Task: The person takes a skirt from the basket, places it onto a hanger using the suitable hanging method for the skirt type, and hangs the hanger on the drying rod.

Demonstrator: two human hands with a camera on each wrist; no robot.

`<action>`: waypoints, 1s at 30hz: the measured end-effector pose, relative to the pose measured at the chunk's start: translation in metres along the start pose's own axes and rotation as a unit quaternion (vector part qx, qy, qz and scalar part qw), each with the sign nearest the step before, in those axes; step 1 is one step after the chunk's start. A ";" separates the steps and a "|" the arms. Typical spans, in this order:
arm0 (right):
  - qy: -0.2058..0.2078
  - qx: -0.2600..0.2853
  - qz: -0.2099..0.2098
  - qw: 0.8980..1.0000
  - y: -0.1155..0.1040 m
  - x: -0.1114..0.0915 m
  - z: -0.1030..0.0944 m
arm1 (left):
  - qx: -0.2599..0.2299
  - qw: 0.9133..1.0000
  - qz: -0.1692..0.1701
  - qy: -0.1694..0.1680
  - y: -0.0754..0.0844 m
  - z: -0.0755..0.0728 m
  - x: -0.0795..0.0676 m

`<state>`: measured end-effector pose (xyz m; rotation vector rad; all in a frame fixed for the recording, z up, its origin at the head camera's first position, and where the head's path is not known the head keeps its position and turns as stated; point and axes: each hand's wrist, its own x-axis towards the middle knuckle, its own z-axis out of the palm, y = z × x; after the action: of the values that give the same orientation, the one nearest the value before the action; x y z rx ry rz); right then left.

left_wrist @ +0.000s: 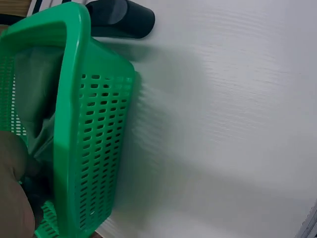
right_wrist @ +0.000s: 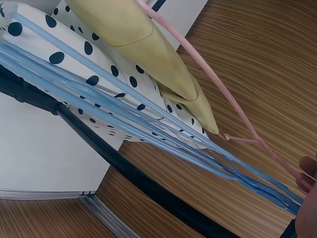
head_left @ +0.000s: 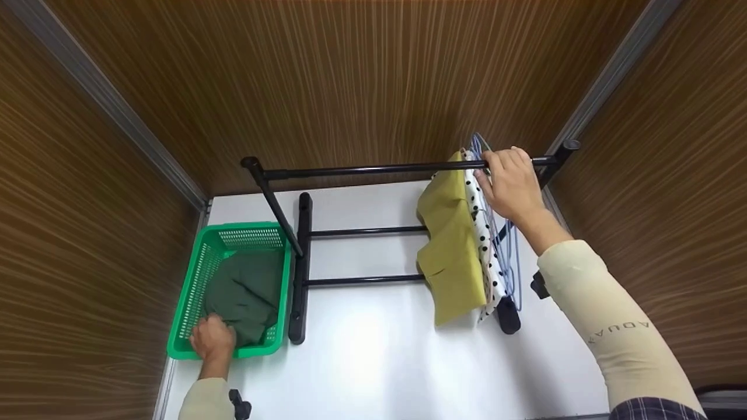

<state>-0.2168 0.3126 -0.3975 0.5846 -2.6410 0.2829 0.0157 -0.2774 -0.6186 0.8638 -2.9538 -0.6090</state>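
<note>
My left hand (head_left: 213,337) reaches over the near rim of a green plastic basket (head_left: 188,291) and grips a crumpled dark green cloth (head_left: 245,289) inside it. In the left wrist view, the curled fingers meet the cloth just behind the basket wall. My right hand (head_left: 513,182) has its fingers curled over the black top rail (head_left: 373,170) of a clothes rack, near the rail's right end. In the right wrist view, its fingertips (right_wrist: 308,166) are right at the upper part of a pink hanger (right_wrist: 213,79). Several blue hangers (right_wrist: 124,116) hang close by.
A mustard-yellow garment (head_left: 452,245) and a white one with black dots (head_left: 493,274) hang from the rack's right part. The rack's black left foot (head_left: 299,303) stands beside the basket on a white surface (head_left: 362,361). Brown wood-grain panels (head_left: 362,76) enclose the back and sides.
</note>
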 end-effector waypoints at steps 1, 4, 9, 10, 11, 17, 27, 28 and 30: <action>-0.002 -0.001 0.000 1.000 0.000 0.000 0.000 | -0.010 1.000 -0.001 0.001 0.001 -0.001 0.001; -0.006 0.000 0.002 1.000 -0.002 0.002 0.001 | -0.035 0.999 -0.006 0.015 0.006 -0.003 0.003; -0.001 0.001 0.000 1.000 -0.002 0.003 0.001 | -0.087 0.992 0.009 0.086 0.018 -0.002 0.007; 0.002 0.001 -0.002 1.000 -0.002 0.003 0.001 | -0.097 0.990 0.013 0.098 0.021 -0.003 0.008; 0.003 0.002 -0.002 1.000 -0.002 0.003 0.002 | -0.105 0.988 0.016 0.109 0.024 -0.003 0.008; 0.010 0.006 -0.002 1.000 -0.002 0.003 0.004 | -0.145 0.977 0.022 0.152 0.045 -0.013 0.011; 0.017 0.013 -0.001 1.000 0.001 0.004 0.004 | -0.164 0.966 0.065 0.188 0.075 -0.025 0.013; 0.025 0.013 -0.004 1.000 0.002 0.003 0.005 | -0.164 0.966 0.070 0.189 0.078 -0.026 0.013; 0.042 0.012 -0.012 0.999 0.004 0.002 0.006 | -0.165 0.963 0.086 0.193 0.083 -0.028 0.014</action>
<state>-0.2223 0.3135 -0.4024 0.5973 -2.5515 0.3251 -0.0356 -0.2305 -0.5639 0.6040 -2.4503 -0.7883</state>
